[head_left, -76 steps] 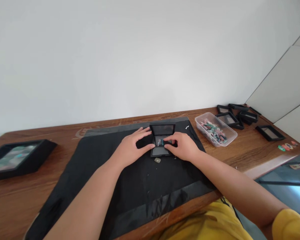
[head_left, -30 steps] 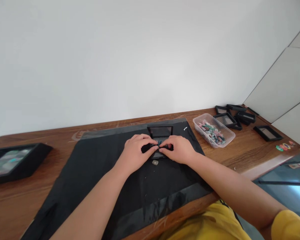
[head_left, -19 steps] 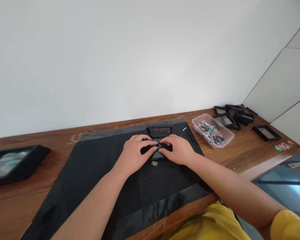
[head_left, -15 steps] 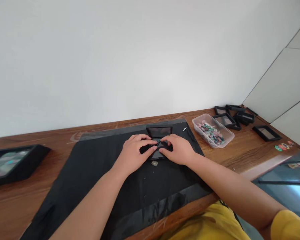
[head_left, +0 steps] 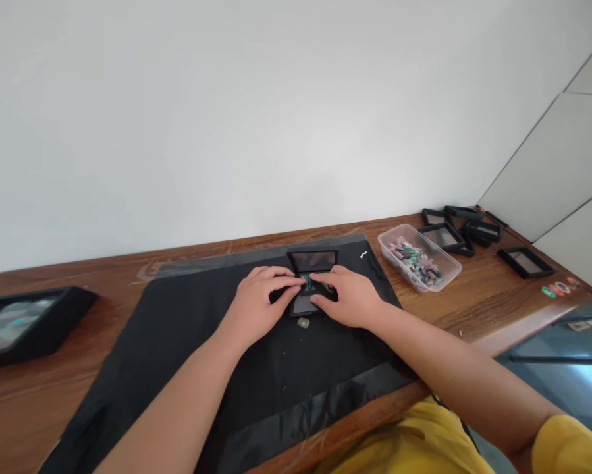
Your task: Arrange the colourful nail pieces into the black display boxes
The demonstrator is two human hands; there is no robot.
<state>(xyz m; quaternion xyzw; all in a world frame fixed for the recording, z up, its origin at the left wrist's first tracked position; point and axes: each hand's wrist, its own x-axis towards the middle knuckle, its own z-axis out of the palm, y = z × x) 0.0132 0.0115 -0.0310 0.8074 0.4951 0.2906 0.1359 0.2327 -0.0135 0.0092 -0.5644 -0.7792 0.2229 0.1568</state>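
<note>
A small black hinged display case (head_left: 312, 262) lies open on a black mat (head_left: 236, 355), its lid standing up at the back. My left hand (head_left: 259, 304) and my right hand (head_left: 348, 297) rest on the case's base from either side, fingertips meeting over a small teal stone (head_left: 308, 283) inside it. The fingers of both hands are bent and pressed down on the case. A pale loose stone (head_left: 303, 322) lies on the mat just in front of the case.
A clear plastic tub (head_left: 419, 258) of coloured stones stands right of the mat. Several empty black frame cases (head_left: 466, 230) are scattered at the far right. A larger black tray (head_left: 22, 322) sits at the left on the wooden table (head_left: 473, 303).
Both hands closed in from the case's sides until the fingertips met over the stone. The view drifted slightly; the case stayed on the mat.
</note>
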